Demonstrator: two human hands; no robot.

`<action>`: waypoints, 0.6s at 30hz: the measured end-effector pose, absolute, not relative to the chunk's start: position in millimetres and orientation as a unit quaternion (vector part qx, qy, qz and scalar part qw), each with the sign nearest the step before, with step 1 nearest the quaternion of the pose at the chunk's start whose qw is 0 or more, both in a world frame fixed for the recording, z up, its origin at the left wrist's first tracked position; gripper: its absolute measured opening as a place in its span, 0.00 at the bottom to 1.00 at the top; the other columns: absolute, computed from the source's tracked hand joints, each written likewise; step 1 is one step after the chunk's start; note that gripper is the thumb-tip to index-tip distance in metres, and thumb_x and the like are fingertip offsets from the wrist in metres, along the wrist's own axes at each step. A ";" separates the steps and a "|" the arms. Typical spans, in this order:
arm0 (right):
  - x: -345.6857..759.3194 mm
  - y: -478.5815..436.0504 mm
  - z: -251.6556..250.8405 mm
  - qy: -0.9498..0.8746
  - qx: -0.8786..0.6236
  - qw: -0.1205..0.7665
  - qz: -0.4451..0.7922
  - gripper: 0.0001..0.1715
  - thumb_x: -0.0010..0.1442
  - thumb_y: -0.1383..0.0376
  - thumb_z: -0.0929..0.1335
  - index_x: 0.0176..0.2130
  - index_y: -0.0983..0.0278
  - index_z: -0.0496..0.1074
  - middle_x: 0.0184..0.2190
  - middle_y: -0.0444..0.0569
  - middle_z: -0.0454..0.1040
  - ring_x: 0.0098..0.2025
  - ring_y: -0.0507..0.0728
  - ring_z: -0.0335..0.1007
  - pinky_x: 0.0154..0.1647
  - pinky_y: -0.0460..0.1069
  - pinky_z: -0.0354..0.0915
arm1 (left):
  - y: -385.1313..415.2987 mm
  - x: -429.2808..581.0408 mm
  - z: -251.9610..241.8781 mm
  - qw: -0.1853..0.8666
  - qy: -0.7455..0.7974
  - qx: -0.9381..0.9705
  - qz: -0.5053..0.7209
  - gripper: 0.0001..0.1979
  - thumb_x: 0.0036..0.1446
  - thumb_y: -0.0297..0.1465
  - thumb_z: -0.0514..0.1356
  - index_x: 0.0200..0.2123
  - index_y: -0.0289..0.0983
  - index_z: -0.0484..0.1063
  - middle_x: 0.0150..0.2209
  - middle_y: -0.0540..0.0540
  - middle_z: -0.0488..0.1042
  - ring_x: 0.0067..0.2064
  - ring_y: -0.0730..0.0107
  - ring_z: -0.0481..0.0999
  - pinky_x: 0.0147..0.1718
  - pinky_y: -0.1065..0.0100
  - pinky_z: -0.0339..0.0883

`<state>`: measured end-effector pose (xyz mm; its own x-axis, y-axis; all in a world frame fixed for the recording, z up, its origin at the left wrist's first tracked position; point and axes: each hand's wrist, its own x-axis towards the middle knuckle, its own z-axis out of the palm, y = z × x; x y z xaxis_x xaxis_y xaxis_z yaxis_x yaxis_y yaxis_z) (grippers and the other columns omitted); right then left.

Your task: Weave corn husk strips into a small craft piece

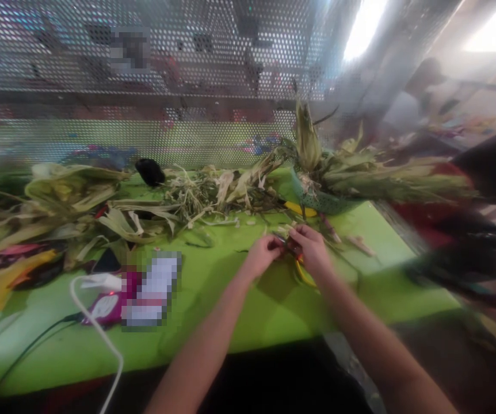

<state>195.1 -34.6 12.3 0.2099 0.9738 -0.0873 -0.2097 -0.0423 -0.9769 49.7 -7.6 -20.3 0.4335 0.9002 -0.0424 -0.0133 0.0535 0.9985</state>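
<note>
Over the green table (239, 316), my left hand (265, 253) is closed in a pinch, and whatever its fingertips hold is too small and blurred to name. Close on its right, my right hand (308, 244) is also closed, thumb and fingers together around something dark and thin that I cannot make out. A yellow-handled tool (304, 273) shows just under my right hand, partly hidden by it. Dry stalk pieces (360, 245) lie to the right of my hands.
Dried husks (144, 221) spread along the back and left. A teal basket (332, 204) bears husks at the back right. A magenta device (107, 305) with cables and a pixelated phone-like object (153, 293) lie left. A perforated metal panel (213, 138) stands behind; a person (489, 172) is at right.
</note>
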 end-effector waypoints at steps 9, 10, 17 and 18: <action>203.1 -31.9 22.1 -0.407 -0.525 0.595 0.452 0.18 0.48 0.53 0.74 0.32 0.63 0.71 0.26 0.43 0.69 0.25 0.49 0.62 0.27 0.45 0.62 | -8.6 47.2 -14.3 0.568 0.389 0.611 0.392 0.09 0.50 0.33 0.65 0.34 0.35 0.76 0.32 0.47 0.76 0.35 0.69 0.72 0.42 0.65 0.65; 203.6 -31.7 21.9 -0.407 -0.523 0.592 0.459 0.19 0.49 0.53 0.74 0.35 0.63 0.72 0.28 0.44 0.71 0.26 0.49 0.63 0.28 0.45 0.63 | -7.4 46.4 -14.8 0.578 0.391 0.595 0.399 0.09 0.50 0.33 0.65 0.35 0.34 0.76 0.32 0.46 0.76 0.35 0.69 0.73 0.42 0.65 0.65; 199.4 -31.3 9.1 -0.445 -0.510 0.520 0.521 0.19 0.46 0.57 0.76 0.37 0.64 0.75 0.30 0.44 0.74 0.27 0.49 0.64 0.28 0.45 0.60 | -2.7 44.6 -18.4 0.614 0.396 0.519 0.443 0.13 0.46 0.34 0.68 0.33 0.33 0.73 0.31 0.47 0.75 0.33 0.72 0.72 0.41 0.65 0.66; 198.7 -31.2 7.8 -0.458 -0.511 0.516 0.512 0.18 0.45 0.58 0.76 0.36 0.64 0.75 0.30 0.44 0.74 0.29 0.49 0.65 0.30 0.45 0.60 | -2.7 44.5 -18.7 0.615 0.394 0.521 0.441 0.13 0.46 0.33 0.68 0.33 0.33 0.73 0.31 0.47 0.75 0.32 0.72 0.72 0.40 0.65 0.66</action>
<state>198.7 -31.2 7.8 0.0550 0.9972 -0.0508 -0.0600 -0.0475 -0.9971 44.5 -2.7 -18.7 0.3002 0.9535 -0.0255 -0.1321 0.0681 0.9889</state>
